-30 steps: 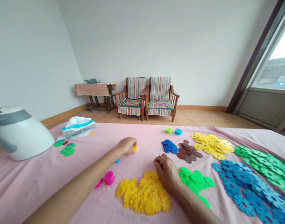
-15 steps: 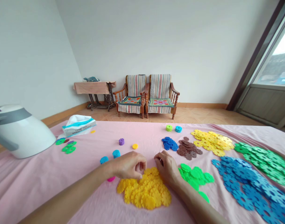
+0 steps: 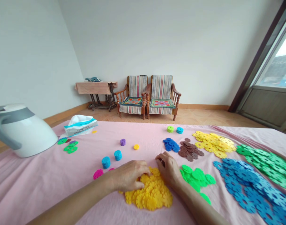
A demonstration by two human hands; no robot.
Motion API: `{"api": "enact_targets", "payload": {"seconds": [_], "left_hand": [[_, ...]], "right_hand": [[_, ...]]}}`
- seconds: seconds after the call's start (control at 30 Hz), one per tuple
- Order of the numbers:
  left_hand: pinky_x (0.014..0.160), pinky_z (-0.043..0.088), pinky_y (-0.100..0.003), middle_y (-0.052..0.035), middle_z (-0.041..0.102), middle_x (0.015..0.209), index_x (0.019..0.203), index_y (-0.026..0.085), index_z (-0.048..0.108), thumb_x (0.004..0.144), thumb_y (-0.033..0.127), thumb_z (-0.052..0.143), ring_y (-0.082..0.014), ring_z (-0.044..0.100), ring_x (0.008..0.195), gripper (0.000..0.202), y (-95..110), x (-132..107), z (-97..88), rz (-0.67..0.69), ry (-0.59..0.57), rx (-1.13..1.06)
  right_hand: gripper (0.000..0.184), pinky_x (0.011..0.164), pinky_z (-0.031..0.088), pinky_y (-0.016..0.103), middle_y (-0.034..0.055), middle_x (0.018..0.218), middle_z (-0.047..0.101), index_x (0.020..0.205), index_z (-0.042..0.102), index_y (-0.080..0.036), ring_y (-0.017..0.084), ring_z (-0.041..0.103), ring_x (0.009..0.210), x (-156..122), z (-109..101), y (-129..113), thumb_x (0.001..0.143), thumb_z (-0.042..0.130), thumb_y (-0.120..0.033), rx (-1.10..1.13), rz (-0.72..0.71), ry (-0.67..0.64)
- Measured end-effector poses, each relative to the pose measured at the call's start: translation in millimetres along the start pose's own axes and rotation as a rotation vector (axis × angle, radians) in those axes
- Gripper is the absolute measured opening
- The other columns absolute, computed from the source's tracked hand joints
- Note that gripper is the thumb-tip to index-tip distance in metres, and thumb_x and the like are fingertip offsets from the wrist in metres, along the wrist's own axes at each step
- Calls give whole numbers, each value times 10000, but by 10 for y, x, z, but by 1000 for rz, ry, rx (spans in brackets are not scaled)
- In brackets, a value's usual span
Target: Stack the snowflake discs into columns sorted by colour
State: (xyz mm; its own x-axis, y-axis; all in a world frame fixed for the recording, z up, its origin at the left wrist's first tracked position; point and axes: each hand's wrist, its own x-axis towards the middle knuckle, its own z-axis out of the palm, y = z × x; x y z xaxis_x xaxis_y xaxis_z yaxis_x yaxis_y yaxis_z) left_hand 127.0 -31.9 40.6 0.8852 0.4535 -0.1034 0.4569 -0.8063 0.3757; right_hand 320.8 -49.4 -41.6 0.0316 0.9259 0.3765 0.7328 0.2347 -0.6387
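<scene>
From where I stand, the person's two hands are both at the heap of yellow discs point(image 3: 149, 195), which lies on the pink-clothed bench point(image 3: 145, 132), well back from its far edge. The left hand point(image 3: 130, 175) reaches over the heap's left part, thumb spread from the other fingers, their tips down among the discs. The right hand point(image 3: 169, 168) rests against the heap's right side, its fingers curled in; I cannot tell whether they pinch anything. Just right of that wrist lie bright green discs point(image 3: 196, 178). Farther on, towards the bench's right edge, spread a big blue heap point(image 3: 243, 184) and a darker green one point(image 3: 269, 164), with pale yellow point(image 3: 213, 143), brown point(image 3: 189, 150) and navy point(image 3: 171, 144) heaps nearer the far edge. Beyond the left hand stand two blue stacks point(image 3: 106, 162) and a purple stack point(image 3: 123, 142), with a single yellow disc point(image 3: 136, 147) to its right. A jug point(image 3: 30, 134) stands by the left edge, and a tissue pack point(image 3: 81, 126) sits near the far left corner.
</scene>
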Motion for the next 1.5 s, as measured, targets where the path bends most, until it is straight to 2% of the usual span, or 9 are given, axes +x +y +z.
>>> {"api": "enact_targets", "payload": {"seconds": [0.27, 0.4, 0.53, 0.67, 0.77, 0.87, 1.5], "left_hand": [[759, 417, -221, -15, 598, 891, 836, 208, 617, 709, 90, 599, -172, 569, 857, 175, 28, -54, 38, 7, 26, 18], [757, 412, -227, -16, 593, 886, 875, 218, 618, 712, 99, 556, -171, 566, 841, 211, -45, -54, -14, -16, 107, 62], [751, 401, -227, -12, 599, 889, 863, 211, 625, 674, 92, 544, -165, 563, 832, 238, -316, 43, -228, -146, 279, 166], [724, 407, -241, -35, 615, 887, 916, 170, 611, 682, 134, 548, -173, 570, 802, 245, -687, 200, -400, -255, 344, 210], [670, 410, -232, -26, 630, 833, 851, 166, 617, 666, 191, 603, -172, 581, 760, 187, -891, 301, -410, -309, 340, 236], [657, 411, -229, -25, 643, 825, 814, 171, 632, 652, 235, 642, -177, 589, 762, 176, -986, 371, -358, -326, 320, 259], [580, 396, -225, -16, 662, 750, 739, 197, 652, 673, 209, 592, -172, 600, 692, 90, -1051, 513, -227, -350, 232, 300]], "right_hand": [[192, 606, 362, 217, 24, 722, 548, 751, 624, -168, 120, 528, 642, -2, 18, 8, 804, 442, -144, -3, 9, -14], [192, 601, 357, 217, 23, 724, 546, 750, 621, -170, 120, 526, 641, 2, 17, 5, 808, 438, -150, 5, 11, -12], [191, 602, 356, 218, 25, 743, 547, 757, 617, -174, 120, 526, 650, -1, 8, -9, 814, 436, -158, 15, 16, -13], [188, 604, 355, 220, 25, 745, 546, 759, 617, -174, 120, 526, 652, -9, 10, -12, 813, 438, -157, 26, 18, -17], [187, 612, 355, 222, 25, 742, 545, 757, 617, -172, 120, 528, 658, -8, 15, -8, 813, 439, -157, 27, 21, -19], [187, 614, 353, 222, 24, 741, 546, 750, 613, -171, 119, 528, 658, -2, 19, -2, 816, 439, -163, 24, 25, -21], [187, 610, 356, 224, 27, 746, 542, 755, 612, -171, 123, 527, 661, -1, 13, 3, 815, 436, -161, 25, 20, -20]]}}
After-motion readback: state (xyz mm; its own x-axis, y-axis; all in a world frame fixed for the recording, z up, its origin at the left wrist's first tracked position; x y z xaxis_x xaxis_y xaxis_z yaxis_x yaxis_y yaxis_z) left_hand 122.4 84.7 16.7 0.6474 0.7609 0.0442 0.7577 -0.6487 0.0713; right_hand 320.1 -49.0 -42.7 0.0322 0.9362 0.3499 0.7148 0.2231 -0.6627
